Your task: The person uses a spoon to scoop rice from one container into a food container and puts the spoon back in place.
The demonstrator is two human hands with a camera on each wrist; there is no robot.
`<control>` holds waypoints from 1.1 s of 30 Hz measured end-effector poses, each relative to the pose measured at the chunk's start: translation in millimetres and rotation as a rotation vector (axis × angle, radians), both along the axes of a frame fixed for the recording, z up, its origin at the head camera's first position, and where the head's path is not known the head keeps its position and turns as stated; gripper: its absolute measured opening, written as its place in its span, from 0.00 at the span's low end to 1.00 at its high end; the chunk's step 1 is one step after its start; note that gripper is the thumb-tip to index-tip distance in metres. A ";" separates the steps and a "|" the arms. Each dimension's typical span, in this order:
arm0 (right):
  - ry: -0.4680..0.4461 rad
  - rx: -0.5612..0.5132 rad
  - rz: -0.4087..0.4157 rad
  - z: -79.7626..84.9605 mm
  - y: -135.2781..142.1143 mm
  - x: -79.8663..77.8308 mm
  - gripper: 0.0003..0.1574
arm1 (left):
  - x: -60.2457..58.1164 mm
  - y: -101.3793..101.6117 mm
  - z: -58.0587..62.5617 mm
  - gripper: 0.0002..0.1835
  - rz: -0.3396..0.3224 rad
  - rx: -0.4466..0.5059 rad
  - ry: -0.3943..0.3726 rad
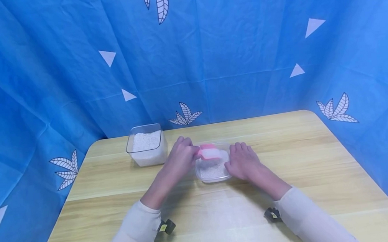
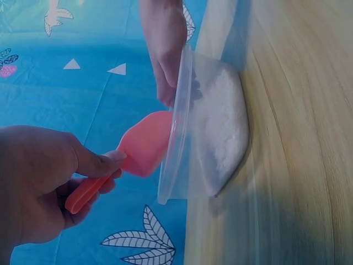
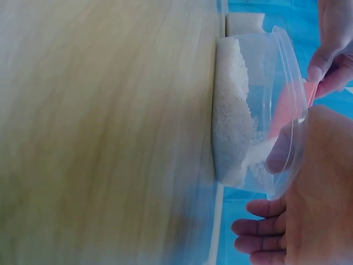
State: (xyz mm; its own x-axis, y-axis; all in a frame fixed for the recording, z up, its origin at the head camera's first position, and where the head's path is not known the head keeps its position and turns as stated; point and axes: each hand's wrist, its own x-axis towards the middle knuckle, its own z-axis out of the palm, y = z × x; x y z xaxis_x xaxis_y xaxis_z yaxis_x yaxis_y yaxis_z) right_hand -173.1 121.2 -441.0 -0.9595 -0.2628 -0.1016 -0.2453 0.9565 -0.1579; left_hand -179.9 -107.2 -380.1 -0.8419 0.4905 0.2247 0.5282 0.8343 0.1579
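Observation:
My left hand pinches the handle of a pink scoop between thumb and fingers. The scoop's head is tipped over a clear plastic container, and white grains slide off it into the container in the right wrist view. White grains that look like rice cover the container's bottom, heaped unevenly. At the container's right side, my right hand grips the rim, its thumb inside the wall and its fingers outside.
A taller clear square bin, well filled with white grains, stands to the left, close to my left forearm. The wooden table ends at the back against a blue curtain with leaf prints.

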 end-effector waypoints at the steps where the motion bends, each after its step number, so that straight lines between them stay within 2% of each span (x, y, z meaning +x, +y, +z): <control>1: 0.000 0.001 0.000 -0.2 0.2 -0.1 0.30 | 0.5 -0.5 0.2 0.10 -0.003 -0.006 0.010; 9: 0.001 -0.005 -0.004 -1.1 0.5 -0.5 0.31 | 5.4 -5.1 1.9 0.10 -0.013 -0.068 0.117; 17: 0.009 -0.005 -0.001 -2.7 1.1 -0.9 0.30 | 12.5 -6.2 5.7 0.10 -0.004 -0.178 0.216; 26: 0.014 -0.009 -0.003 -3.2 1.2 -1.8 0.30 | 25.0 -0.7 14.9 0.11 -0.035 -0.316 0.346; 29: 0.015 -0.016 -0.003 -3.3 1.0 -1.8 0.30 | 27.7 1.2 15.6 0.10 -0.041 -0.351 0.398; 33: 0.016 -0.022 -0.006 -3.8 0.9 -1.5 0.29 | 30.0 2.6 16.0 0.09 -0.047 -0.369 0.429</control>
